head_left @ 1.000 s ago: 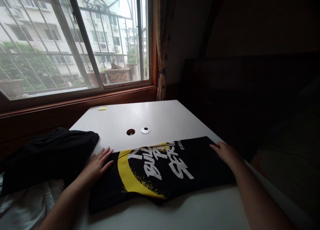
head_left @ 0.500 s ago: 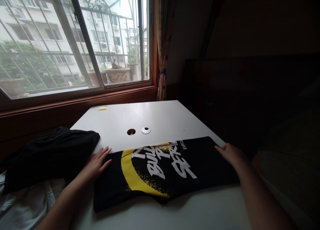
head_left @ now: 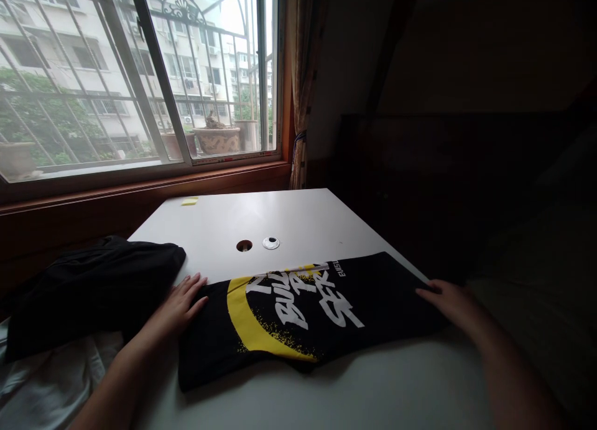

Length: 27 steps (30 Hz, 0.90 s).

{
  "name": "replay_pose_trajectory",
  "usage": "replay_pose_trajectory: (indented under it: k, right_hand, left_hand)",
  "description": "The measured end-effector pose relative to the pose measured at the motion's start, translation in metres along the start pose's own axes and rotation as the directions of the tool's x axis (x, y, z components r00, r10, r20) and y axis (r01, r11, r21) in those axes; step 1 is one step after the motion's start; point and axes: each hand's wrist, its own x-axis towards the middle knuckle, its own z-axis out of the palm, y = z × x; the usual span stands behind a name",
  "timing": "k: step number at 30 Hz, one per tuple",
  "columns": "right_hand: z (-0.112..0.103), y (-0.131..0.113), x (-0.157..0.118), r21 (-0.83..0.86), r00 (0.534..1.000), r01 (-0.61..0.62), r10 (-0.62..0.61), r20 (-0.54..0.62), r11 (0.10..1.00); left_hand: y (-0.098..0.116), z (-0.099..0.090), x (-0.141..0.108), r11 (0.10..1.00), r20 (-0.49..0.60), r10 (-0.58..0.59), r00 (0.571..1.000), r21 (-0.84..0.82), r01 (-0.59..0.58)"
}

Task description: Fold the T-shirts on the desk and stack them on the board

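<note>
A black folded T-shirt (head_left: 387, 299) with a yellow arc and white lettering lies lengthwise across the white table (head_left: 298, 221). My left hand (head_left: 184, 299) rests flat on its left end, fingers stretched out and slightly apart. At the opposite end, my right hand (head_left: 443, 296) has its thumb on top of the shirt's right edge, the other fingers curled at the side and partly hidden; it looks closed on that edge. Close beside my left hand is a heap of black cloth (head_left: 102, 280).
Pale grey cloth (head_left: 60, 374) lies under the black heap at the left. Two round cable openings, one a dark hole (head_left: 244, 246) and one with a silvery cover (head_left: 271, 243), sit beyond the shirt. A yellow sticky note (head_left: 189, 201) is near the far edge, below the window (head_left: 186, 162).
My right hand has moved to the right and slightly nearer along the shirt's right edge. The shirt's near edge has shifted slightly; my left hand stays flat in place.
</note>
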Motion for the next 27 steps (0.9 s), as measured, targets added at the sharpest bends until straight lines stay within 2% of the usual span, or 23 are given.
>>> replay_pose_trajectory:
  k: [1, 3, 6, 9, 12, 14, 15, 16, 17, 18, 19, 20, 21, 24, 27]
  right_hand:
    - [-0.006, -0.015, -0.008, 0.011, 0.999, 0.000, 0.000, 0.033, 1.000]
    - [-0.017, -0.052, -0.025, -0.015, 0.999, 0.047, -0.047, 0.007, 0.999]
    - [-0.026, -0.119, -0.058, -0.080, 0.968, 0.245, -0.248, -0.030, 0.966]
    - [-0.022, -0.192, -0.101, -0.118, 0.880, 0.459, -0.468, -0.076, 0.881]
    - [-0.009, -0.255, -0.160, -0.016, 0.768, 0.640, -0.640, -0.037, 0.769]
    - [-0.001, -0.284, -0.201, 0.114, 0.656, 0.748, -0.754, 0.018, 0.654]
    - [0.002, -0.292, -0.220, 0.205, 0.551, 0.808, -0.832, 0.071, 0.552]
    - [0.004, -0.297, -0.235, 0.314, 0.394, 0.850, -0.907, 0.152, 0.422]
    - [0.005, -0.299, -0.245, 0.414, 0.264, 0.847, -0.940, 0.217, 0.333]
    - [0.006, -0.298, -0.250, 0.487, 0.179, 0.825, -0.949, 0.259, 0.288]
    - [0.006, -0.295, -0.250, 0.535, 0.133, 0.798, -0.948, 0.290, 0.276]
    - [0.006, -0.290, -0.245, 0.548, 0.145, 0.781, -0.940, 0.309, 0.301]
    - [0.007, -0.283, -0.235, 0.532, 0.198, 0.772, -0.927, 0.318, 0.347]
    - [0.018, -0.258, -0.193, 0.351, 0.456, 0.772, -0.847, 0.274, 0.529]
    - [0.036, -0.231, -0.157, 0.128, 0.643, 0.723, -0.729, 0.234, 0.679]
  left_hand:
    - [0.000, 0.001, 0.000, 1.000, -0.002, 0.003, 1.000, 0.001, -0.003]
    - [0.000, 0.001, 0.000, 1.000, 0.000, 0.006, 1.000, 0.003, -0.006]
    - [0.002, 0.000, 0.000, 1.000, 0.015, -0.005, 1.000, 0.010, 0.005]
    - [0.006, -0.002, -0.001, 1.000, 0.026, -0.023, 0.999, 0.005, 0.022]
    - [0.010, -0.005, -0.002, 0.999, 0.016, -0.032, 0.999, 0.000, 0.032]
    - [0.011, -0.006, -0.002, 1.000, 0.017, -0.030, 0.999, -0.004, 0.030]
    - [0.012, -0.008, -0.003, 1.000, 0.019, -0.026, 0.999, -0.005, 0.027]
    - [0.013, -0.009, -0.003, 1.000, 0.020, -0.022, 1.000, -0.007, 0.022]
    - [0.013, -0.009, -0.003, 1.000, 0.021, -0.017, 1.000, -0.007, 0.017]
    - [0.013, -0.010, -0.003, 1.000, 0.020, -0.014, 1.000, -0.006, 0.014]
    - [0.013, -0.010, -0.003, 1.000, 0.019, -0.013, 1.000, -0.005, 0.013]
    - [0.013, -0.010, -0.003, 1.000, 0.019, -0.014, 1.000, -0.004, 0.014]
    - [0.012, -0.009, -0.003, 1.000, 0.016, -0.015, 1.000, -0.004, 0.015]
    - [0.010, -0.004, -0.002, 1.000, -0.008, -0.019, 1.000, -0.003, 0.019]
    - [0.008, 0.000, -0.001, 1.000, -0.021, -0.022, 1.000, 0.015, 0.022]
